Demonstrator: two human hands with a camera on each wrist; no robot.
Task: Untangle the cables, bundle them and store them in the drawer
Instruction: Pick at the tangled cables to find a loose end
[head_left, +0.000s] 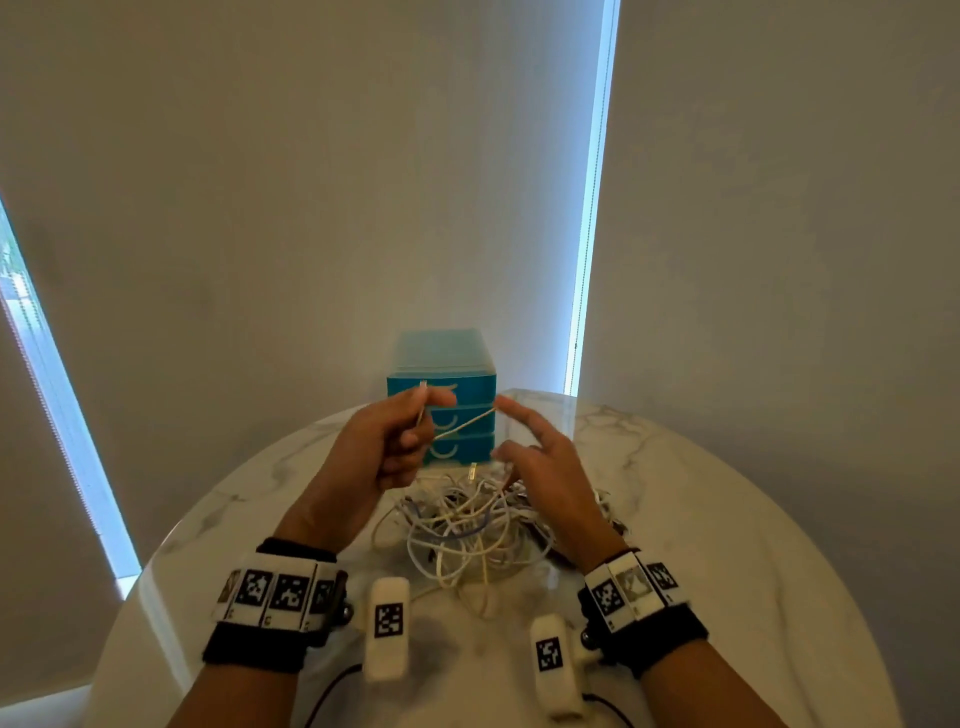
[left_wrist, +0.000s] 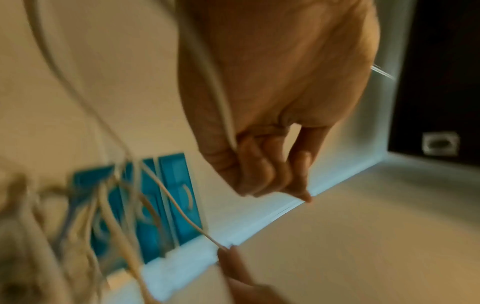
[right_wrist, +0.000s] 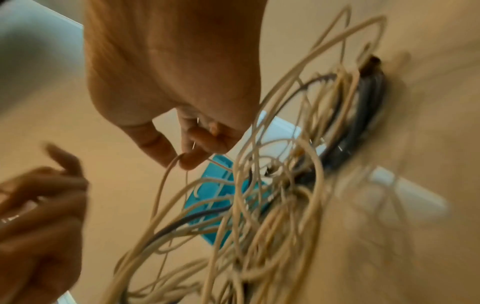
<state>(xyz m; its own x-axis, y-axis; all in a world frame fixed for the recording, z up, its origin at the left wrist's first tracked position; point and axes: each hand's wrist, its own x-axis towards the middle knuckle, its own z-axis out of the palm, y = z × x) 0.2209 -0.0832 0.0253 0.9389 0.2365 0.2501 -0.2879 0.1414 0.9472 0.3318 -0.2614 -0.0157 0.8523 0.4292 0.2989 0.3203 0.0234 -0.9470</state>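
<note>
A tangle of white and cream cables (head_left: 467, 525) lies on the round marble table (head_left: 727, 545), in front of a small blue drawer unit (head_left: 441, 382) whose three drawers are closed. My left hand (head_left: 428, 402) is raised above the heap and grips one cream cable (head_left: 462, 425), its plug end sticking up from the fist; in the left wrist view the strand (left_wrist: 221, 98) runs through the curled palm. The strand stretches across to my right hand (head_left: 506, 428), where it hooks over the index fingertip beside the thumb (right_wrist: 179, 162). The pile (right_wrist: 272, 195) hangs blurred behind.
Dark cables (head_left: 605, 506) lie at the right side of the heap, also in the right wrist view as dark cables (right_wrist: 369, 98). Closed blinds with bright window strips (head_left: 587, 260) stand behind the table. The table edge curves close at the left and right.
</note>
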